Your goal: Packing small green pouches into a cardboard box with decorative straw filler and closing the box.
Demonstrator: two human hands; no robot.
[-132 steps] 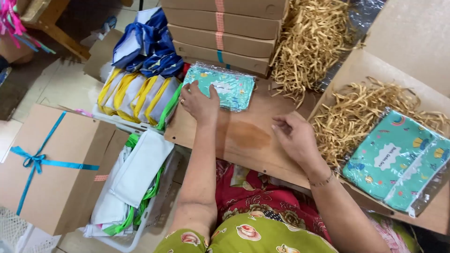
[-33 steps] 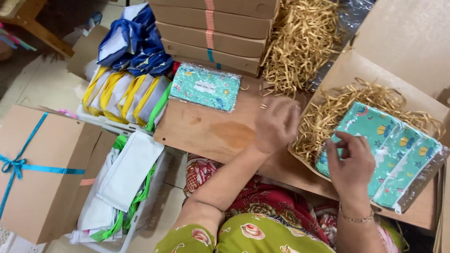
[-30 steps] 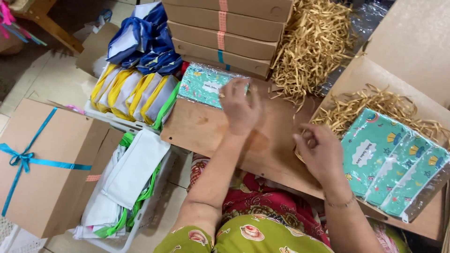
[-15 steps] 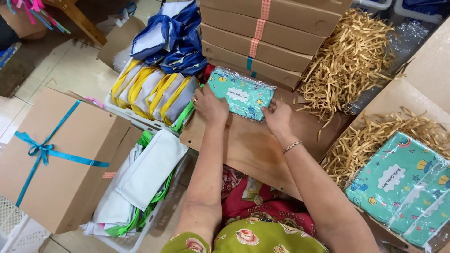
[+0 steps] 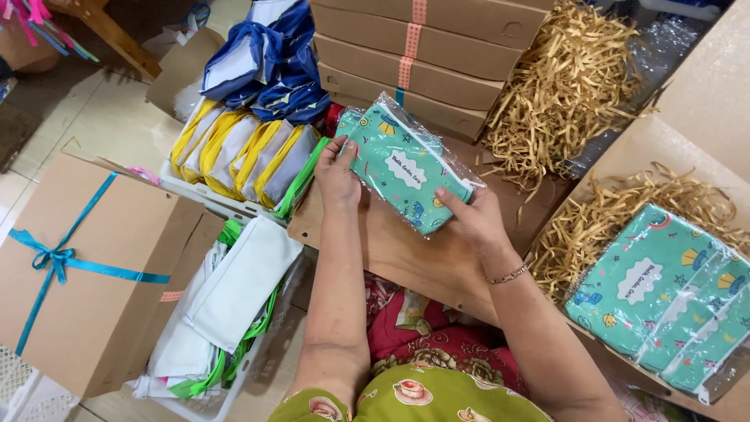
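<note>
A green packet (image 5: 406, 168) in shiny clear wrap is being held up by both hands, just above a flat brown board (image 5: 406, 254). Its upper left end is being gripped by the left hand (image 5: 337, 168), with the fingers curled around the edge. Its lower right end is being gripped by the right hand (image 5: 473, 223), with the thumb being pressed on top of the wrap. The packet is being held tilted, with the left end higher than the right end. A thin bracelet (image 5: 508, 274) is being worn on the right wrist. On the right, more green packets (image 5: 664, 293) are being kept side by side in an open brown box (image 5: 687, 148), on a bed of golden paper straw (image 5: 617, 211). A bigger heap of the same straw (image 5: 562, 86) is being kept behind the board, next to a stack of flat brown boxes (image 5: 437, 55). On the left of the board, folded bags with yellow edges (image 5: 234, 152) are being stored in a white basket (image 5: 203, 199), and blue bags (image 5: 269, 66) are being piled behind them. White bags with green edges (image 5: 230, 289) are being kept lower down. At the far left, a closed brown box (image 5: 86, 273) is being held shut by a blue ribbon (image 5: 58, 258) tied in a bow.
</note>
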